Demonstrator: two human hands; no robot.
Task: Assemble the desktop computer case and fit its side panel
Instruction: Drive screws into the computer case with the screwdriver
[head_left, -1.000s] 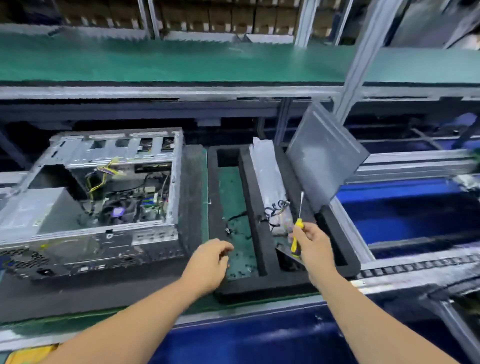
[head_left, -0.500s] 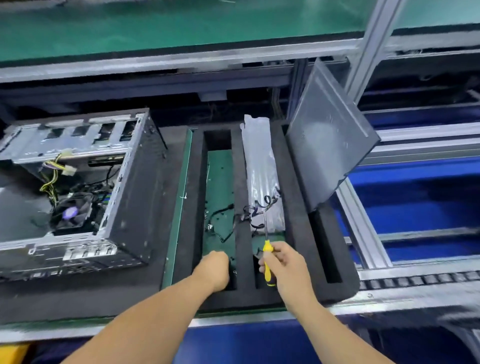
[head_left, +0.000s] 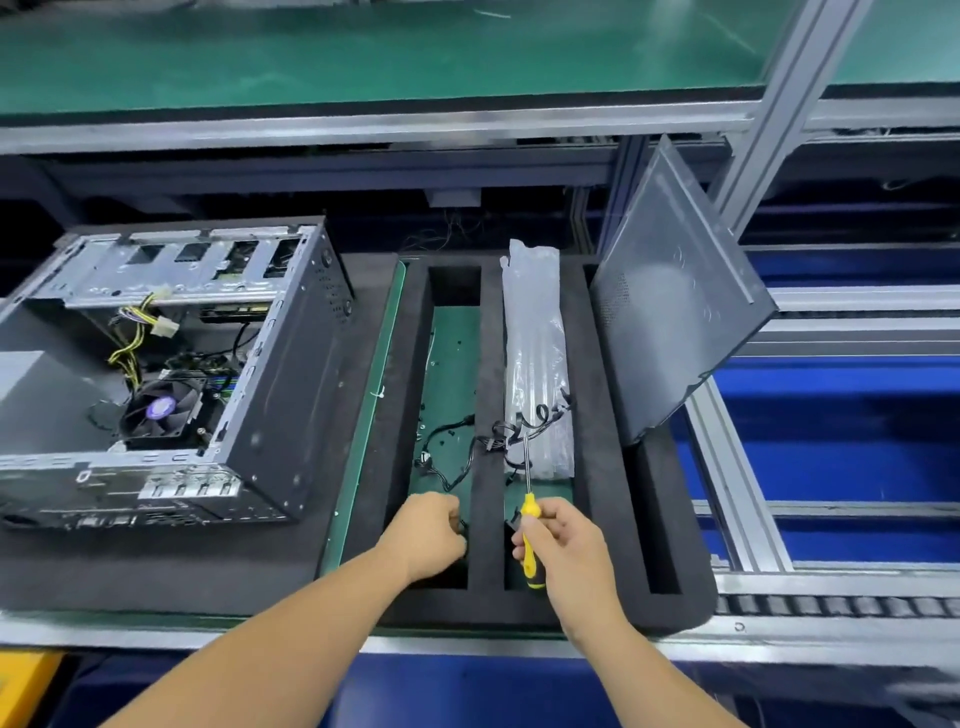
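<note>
Head view showed the left hand (head_left: 434, 535) curled in the foam tray's (head_left: 691, 587) near-left slot, apparently picking screws; right hand (head_left: 563, 545) gripped the screwdriver (head_left: 530, 530). Open case (head_left: 280, 374) sat left, side panel (head_left: 675, 312) propped right; next, probably screws into the case.

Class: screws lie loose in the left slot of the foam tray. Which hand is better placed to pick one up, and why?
Left. The left hand is already curled down in that slot of the foam tray; the right hand holds the screwdriver.

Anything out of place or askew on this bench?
The side panel stands tilted in the foam tray's right slot, leaning on the frame post. A black cable straggles across a tray divider. Nothing looks damaged.
</note>
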